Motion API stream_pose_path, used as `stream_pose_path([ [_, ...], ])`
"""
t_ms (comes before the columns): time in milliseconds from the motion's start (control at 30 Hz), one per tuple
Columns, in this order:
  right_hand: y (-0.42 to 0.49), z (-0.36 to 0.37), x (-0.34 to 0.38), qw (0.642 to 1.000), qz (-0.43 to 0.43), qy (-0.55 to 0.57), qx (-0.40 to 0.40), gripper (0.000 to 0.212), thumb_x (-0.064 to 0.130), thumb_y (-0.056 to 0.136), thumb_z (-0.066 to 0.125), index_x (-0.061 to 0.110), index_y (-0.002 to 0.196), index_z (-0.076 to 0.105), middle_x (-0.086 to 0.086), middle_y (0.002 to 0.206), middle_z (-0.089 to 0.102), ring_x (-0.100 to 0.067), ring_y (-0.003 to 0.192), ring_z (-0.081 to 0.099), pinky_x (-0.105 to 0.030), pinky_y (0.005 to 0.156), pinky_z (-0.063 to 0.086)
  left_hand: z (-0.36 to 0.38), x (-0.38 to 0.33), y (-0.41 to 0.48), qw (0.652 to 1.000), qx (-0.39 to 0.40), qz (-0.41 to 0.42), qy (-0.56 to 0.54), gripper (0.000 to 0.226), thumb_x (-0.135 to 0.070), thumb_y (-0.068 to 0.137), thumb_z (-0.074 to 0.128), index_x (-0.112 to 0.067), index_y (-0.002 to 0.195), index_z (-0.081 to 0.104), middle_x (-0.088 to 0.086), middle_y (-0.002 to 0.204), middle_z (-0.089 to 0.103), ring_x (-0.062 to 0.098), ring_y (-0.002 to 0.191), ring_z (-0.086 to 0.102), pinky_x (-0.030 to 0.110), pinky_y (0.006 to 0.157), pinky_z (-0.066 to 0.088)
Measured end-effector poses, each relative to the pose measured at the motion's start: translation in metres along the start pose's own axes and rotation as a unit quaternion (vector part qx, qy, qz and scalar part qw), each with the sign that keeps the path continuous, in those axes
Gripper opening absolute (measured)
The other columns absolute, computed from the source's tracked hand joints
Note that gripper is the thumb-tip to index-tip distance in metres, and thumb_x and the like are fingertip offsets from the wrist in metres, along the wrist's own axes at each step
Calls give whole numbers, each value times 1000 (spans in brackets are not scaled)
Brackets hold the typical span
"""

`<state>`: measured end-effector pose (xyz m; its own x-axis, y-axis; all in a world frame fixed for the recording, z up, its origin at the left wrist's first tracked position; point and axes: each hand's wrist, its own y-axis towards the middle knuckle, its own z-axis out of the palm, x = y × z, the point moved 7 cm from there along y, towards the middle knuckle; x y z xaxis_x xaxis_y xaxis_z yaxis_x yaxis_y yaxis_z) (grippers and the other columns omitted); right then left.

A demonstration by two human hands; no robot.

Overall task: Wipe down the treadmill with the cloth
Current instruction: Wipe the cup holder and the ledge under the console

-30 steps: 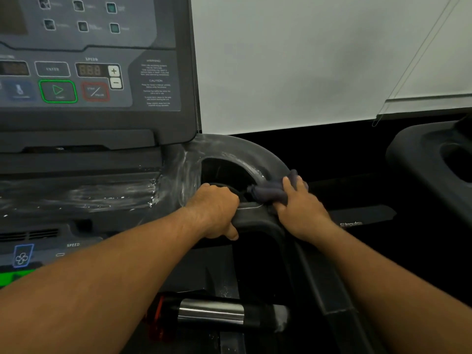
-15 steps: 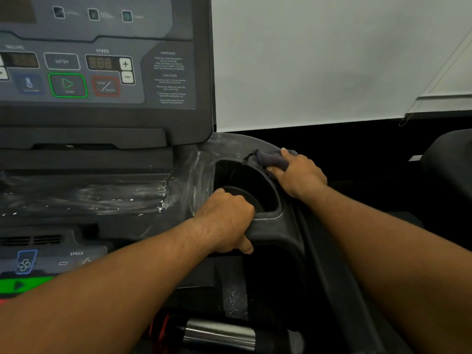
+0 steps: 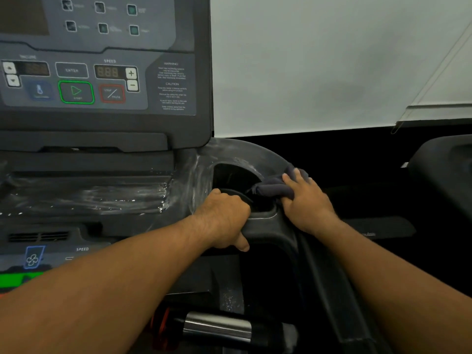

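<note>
The dark treadmill fills the left and middle of the view, its console upright at the top left. A cup-holder recess sits at the console's right end, ringed by a smeared, wet-looking rim. My right hand presses a crumpled grey-purple cloth onto the right side of that rim. My left hand grips the rim's near edge, with fingers curled into the recess and thumb underneath.
Wet streaks cover the tray ledge left of the recess. A chrome and black handlebar lies below. Another dark machine stands at the right edge. A white wall is behind.
My right hand slid the cloth from the near right of the rim up to its far side, then back down to the right side. My left hand kept its grip.
</note>
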<state>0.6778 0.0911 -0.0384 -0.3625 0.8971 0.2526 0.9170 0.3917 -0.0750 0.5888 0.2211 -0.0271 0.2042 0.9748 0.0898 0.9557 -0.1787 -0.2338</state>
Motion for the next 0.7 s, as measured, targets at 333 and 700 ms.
stream_pose_path([
  [333, -118, 14, -27, 996, 77, 40, 31, 68, 51, 96, 39, 28, 154, 12, -1, 164, 0, -30, 142, 29, -43, 108, 33, -4, -1, -5, 1000, -14, -8, -4, 55, -68, 70, 68, -20, 97, 62, -4, 88, 62, 16, 77, 53, 31, 76, 34],
  [700, -18, 6, -19, 991, 120, 53, 8, 71, 60, 94, 36, 38, 153, 6, -6, 161, 12, -40, 136, 35, -52, 102, 37, 1, -1, -3, 1000, -14, -17, 7, 54, -68, 75, 65, -21, 101, 60, -5, 84, 58, 16, 77, 53, 37, 91, 39],
])
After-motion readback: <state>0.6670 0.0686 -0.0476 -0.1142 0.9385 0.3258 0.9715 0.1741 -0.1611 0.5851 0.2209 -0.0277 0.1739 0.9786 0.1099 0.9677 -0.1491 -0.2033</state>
